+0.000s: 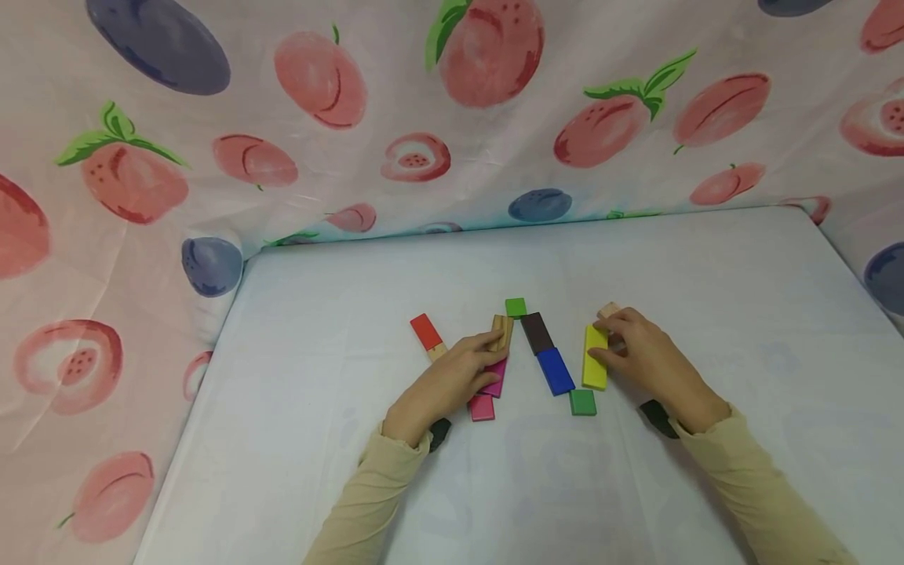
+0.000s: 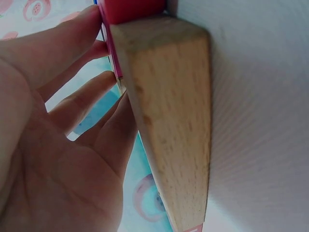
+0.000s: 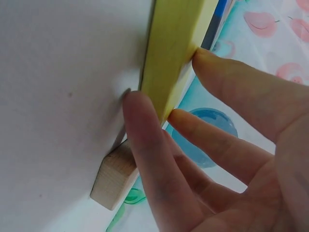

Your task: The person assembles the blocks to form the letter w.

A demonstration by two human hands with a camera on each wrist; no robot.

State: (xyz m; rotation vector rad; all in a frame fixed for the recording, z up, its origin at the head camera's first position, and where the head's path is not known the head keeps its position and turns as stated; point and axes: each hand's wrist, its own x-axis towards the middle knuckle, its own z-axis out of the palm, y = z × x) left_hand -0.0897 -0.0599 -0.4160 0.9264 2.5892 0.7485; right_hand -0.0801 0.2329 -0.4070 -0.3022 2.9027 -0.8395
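Flat coloured blocks lie on the white table in a zigzag. My left hand (image 1: 452, 377) reaches across a magenta block (image 1: 497, 378) and a wooden block (image 1: 503, 326), its outstretched fingers resting on them. A long plain wooden block (image 2: 174, 116) runs beneath that hand, between a red block (image 1: 426, 332) and a pink square block (image 1: 482, 408). With extended fingers, my right hand (image 1: 646, 353) touches a yellow block (image 1: 590, 369); the thumb rests at its upper edge and another finger is beside it. A small wooden block (image 3: 115, 176) is just past the yellow one's far end.
Between the hands lie a dark brown block (image 1: 537, 333), a blue block (image 1: 555, 371), a light green square (image 1: 515, 307) and a darker green square (image 1: 583, 402). A fruit-patterned cloth (image 1: 374, 149) rises behind the table (image 1: 339, 298) and along its sides.
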